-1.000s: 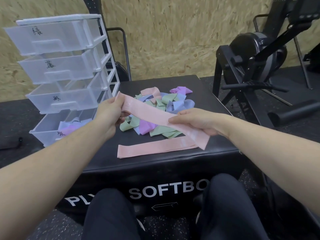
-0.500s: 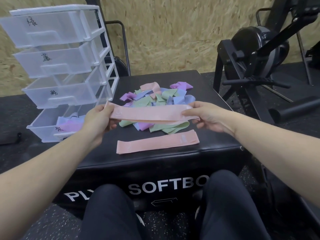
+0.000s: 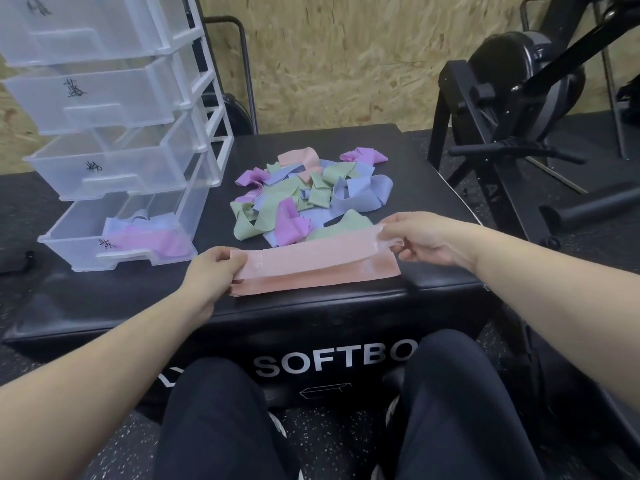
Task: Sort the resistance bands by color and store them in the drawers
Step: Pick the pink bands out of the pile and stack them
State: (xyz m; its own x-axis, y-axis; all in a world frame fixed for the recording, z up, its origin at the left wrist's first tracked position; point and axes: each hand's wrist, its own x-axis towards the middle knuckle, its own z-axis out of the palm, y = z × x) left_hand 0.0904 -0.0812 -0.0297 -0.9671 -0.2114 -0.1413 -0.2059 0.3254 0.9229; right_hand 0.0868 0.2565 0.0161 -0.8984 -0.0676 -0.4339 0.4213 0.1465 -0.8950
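Note:
A flat pink band is stretched between my hands just above a second pink band lying near the front edge of the black box. My left hand pinches its left end and my right hand pinches its right end. Behind them lies a mixed pile of bands in green, blue, purple and pink. A clear drawer unit stands at the left with several drawers pulled out. Its bottom drawer holds purple and blue bands.
The black soft box carries the pile and the drawer unit. A black exercise machine stands to the right on the dark floor. A chipboard wall runs behind. My knees are against the box front.
Both hands have lowered the held pink band toward me, from above the pile down onto the pink band lying at the box front. The camera has tilted down and closer.

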